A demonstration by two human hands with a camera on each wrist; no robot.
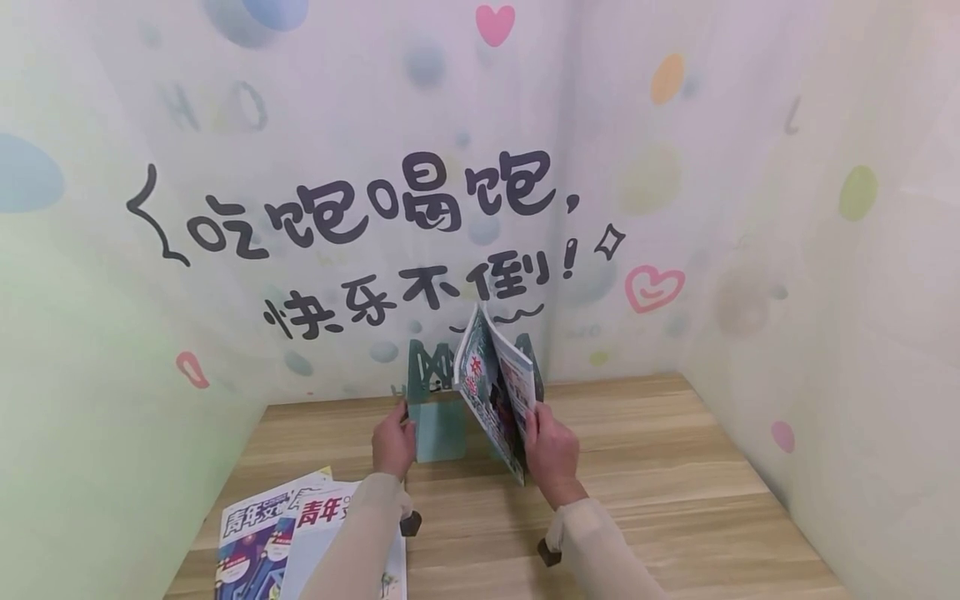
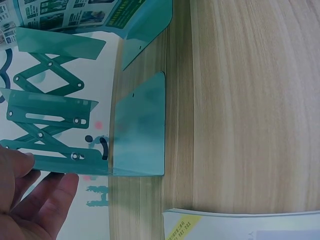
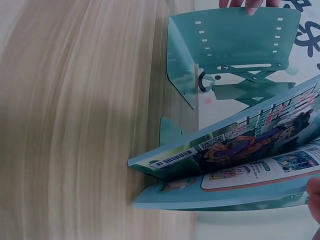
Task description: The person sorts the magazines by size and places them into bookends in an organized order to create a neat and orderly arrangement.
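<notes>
A green metal extendable bookend (image 1: 440, 429) with crossed folding links stands at the back of the table. My left hand (image 1: 393, 446) pinches the upright plate at its left end, thumb on the inner side, as the left wrist view shows. Two magazines stand upright toward its right end: one with a dark illustrated cover (image 1: 483, 383) leans left, and a paler one (image 1: 516, 358) is beside it. They spread apart in a V. My right hand (image 1: 553, 450) grips the near edge of the paler magazine at the right end plate; its fingers are partly hidden.
At the front left of the wooden table (image 1: 660, 492) lie more magazines, one with a purple-blue cover (image 1: 255, 533) and a pale one (image 1: 337, 533) overlapping it, partly under my left forearm. A printed wall (image 1: 480, 100) rises behind the table.
</notes>
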